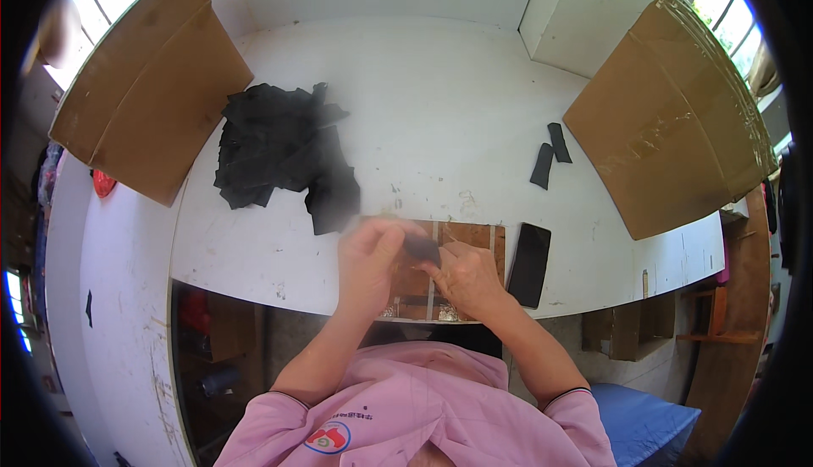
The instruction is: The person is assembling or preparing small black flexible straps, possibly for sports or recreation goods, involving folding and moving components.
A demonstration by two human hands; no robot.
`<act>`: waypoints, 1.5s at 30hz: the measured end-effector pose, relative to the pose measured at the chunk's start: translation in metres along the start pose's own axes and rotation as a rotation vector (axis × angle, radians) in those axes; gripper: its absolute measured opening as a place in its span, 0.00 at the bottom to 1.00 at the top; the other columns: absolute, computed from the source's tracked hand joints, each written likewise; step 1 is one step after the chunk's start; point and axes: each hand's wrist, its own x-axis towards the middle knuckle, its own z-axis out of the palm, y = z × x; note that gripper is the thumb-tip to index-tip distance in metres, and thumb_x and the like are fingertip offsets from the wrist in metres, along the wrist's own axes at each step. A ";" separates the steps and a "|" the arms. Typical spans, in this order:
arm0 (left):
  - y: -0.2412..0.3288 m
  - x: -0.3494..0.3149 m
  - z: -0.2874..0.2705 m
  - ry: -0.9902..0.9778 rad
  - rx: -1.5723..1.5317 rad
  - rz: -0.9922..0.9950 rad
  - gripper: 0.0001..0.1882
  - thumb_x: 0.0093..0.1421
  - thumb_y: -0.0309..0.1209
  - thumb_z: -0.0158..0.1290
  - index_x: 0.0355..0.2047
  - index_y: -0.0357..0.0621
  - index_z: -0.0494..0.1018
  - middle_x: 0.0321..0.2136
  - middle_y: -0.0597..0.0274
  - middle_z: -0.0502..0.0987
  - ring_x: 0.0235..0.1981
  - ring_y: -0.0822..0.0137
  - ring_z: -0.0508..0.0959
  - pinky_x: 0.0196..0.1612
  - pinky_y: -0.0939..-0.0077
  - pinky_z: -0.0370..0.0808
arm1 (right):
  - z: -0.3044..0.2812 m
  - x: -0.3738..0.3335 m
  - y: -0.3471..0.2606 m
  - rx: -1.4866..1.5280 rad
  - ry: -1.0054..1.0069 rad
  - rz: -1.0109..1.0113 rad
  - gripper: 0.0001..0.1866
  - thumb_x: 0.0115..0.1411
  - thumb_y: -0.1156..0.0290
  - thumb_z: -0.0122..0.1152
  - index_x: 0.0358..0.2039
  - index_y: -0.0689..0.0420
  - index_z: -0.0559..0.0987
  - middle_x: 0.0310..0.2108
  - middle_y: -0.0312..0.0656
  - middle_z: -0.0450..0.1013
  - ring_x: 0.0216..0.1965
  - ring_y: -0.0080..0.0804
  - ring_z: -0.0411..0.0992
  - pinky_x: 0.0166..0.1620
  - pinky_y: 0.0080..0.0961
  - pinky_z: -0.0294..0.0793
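L hand (368, 257), R hand (468, 276) together, pinching blk cloth pc (422, 249); blk pile (275, 145) fwd-left

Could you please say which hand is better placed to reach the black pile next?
Probably the left hand: it is closer to the black pile, while the right hand is farther away. Both hands meet at a dark piece.

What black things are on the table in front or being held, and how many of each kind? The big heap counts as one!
Black heap: 1
Loose black pieces on the right: 2
Phone-shaped black slab: 1
Held black piece: 1
Total: 5
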 end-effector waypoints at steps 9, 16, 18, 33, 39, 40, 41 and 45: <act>-0.059 0.005 -0.113 0.534 0.943 0.076 0.12 0.52 0.30 0.48 0.35 0.34 0.68 0.31 0.54 0.73 0.34 0.61 0.72 0.39 0.72 0.67 | -0.041 0.039 0.034 0.683 0.458 0.527 0.17 0.59 0.64 0.40 0.23 0.63 0.71 0.11 0.32 0.60 0.15 0.15 0.57 0.19 0.14 0.54; -0.047 0.065 -0.125 0.793 1.443 -0.010 0.29 0.49 0.39 0.53 0.46 0.33 0.59 0.38 0.40 0.65 0.38 0.46 0.70 0.41 0.61 0.67 | 0.010 -0.063 -0.004 0.675 0.136 0.652 0.16 0.59 0.65 0.42 0.22 0.62 0.72 0.12 0.32 0.62 0.15 0.15 0.58 0.19 0.13 0.56; -0.056 0.078 -0.148 0.803 1.545 -0.061 0.25 0.47 0.38 0.55 0.42 0.37 0.63 0.36 0.43 0.68 0.36 0.47 0.70 0.38 0.62 0.67 | 0.016 -0.075 -0.003 0.641 0.114 0.680 0.15 0.58 0.65 0.44 0.22 0.62 0.72 0.12 0.33 0.64 0.16 0.16 0.61 0.19 0.15 0.59; -0.020 0.060 -0.193 0.582 1.298 0.699 0.11 0.51 0.29 0.55 0.30 0.34 0.69 0.25 0.55 0.72 0.22 0.69 0.71 0.26 0.76 0.70 | 0.057 -0.105 -0.018 0.465 0.080 0.310 0.17 0.55 0.61 0.49 0.19 0.62 0.66 0.18 0.50 0.65 0.24 0.48 0.66 0.27 0.38 0.63; 0.062 0.009 -0.125 0.274 1.058 0.406 0.11 0.51 0.28 0.53 0.33 0.36 0.67 0.29 0.56 0.71 0.29 0.70 0.70 0.34 0.77 0.67 | 0.052 -0.101 -0.031 0.552 0.103 0.283 0.14 0.54 0.63 0.51 0.23 0.62 0.66 0.22 0.46 0.64 0.26 0.45 0.65 0.29 0.35 0.64; 0.073 0.001 -0.113 0.172 1.112 0.274 0.12 0.52 0.27 0.52 0.36 0.36 0.65 0.31 0.55 0.70 0.32 0.70 0.70 0.37 0.78 0.66 | 0.049 -0.099 -0.037 0.530 0.189 0.244 0.13 0.53 0.63 0.52 0.23 0.62 0.66 0.23 0.44 0.64 0.26 0.44 0.65 0.28 0.35 0.64; 0.078 -0.005 -0.103 0.068 1.164 0.142 0.13 0.53 0.27 0.51 0.39 0.37 0.64 0.33 0.54 0.70 0.34 0.69 0.70 0.40 0.78 0.65 | 0.040 -0.098 -0.042 0.527 0.191 0.244 0.13 0.53 0.63 0.52 0.23 0.62 0.66 0.23 0.44 0.64 0.26 0.44 0.65 0.28 0.35 0.64; 0.059 -0.027 -0.050 -0.205 1.023 -0.042 0.07 0.50 0.26 0.55 0.27 0.37 0.69 0.24 0.61 0.71 0.24 0.73 0.69 0.27 0.80 0.67 | 0.020 -0.088 -0.054 0.601 0.362 0.235 0.14 0.49 0.65 0.56 0.28 0.62 0.68 0.24 0.42 0.63 0.26 0.38 0.66 0.28 0.31 0.64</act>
